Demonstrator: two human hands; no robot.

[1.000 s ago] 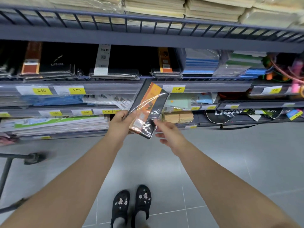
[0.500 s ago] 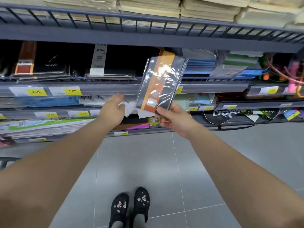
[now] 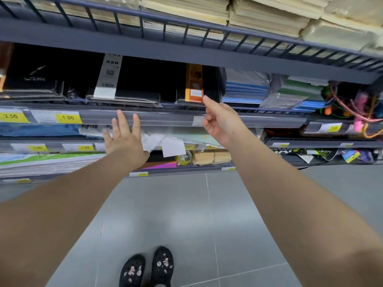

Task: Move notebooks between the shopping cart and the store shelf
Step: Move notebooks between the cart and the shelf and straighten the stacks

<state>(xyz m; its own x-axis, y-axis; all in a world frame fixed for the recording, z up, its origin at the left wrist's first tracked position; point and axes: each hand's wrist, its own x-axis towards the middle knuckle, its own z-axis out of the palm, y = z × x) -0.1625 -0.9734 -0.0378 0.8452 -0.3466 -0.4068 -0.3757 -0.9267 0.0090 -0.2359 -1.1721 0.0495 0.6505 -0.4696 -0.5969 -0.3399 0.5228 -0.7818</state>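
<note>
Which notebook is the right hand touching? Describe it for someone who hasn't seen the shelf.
Find the shelf tier with the yellow 1.00 tag. At its right, by the right hand, stands a wrapped black notebook. Only it has an orange band.

Notebook [image 3: 198, 84] on shelf [image 3: 165, 119], right of banded notebook stack [image 3: 124, 96]

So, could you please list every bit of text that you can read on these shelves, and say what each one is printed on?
"25K": white band on a black notebook.
"2.00": yellow price tag on the shelf rail.
"1.00": yellow price tag on the same rail.
Too blurred to read: the lower rails' yellow tags, the orange-banded notebook, and the black packs at lower right.
</note>
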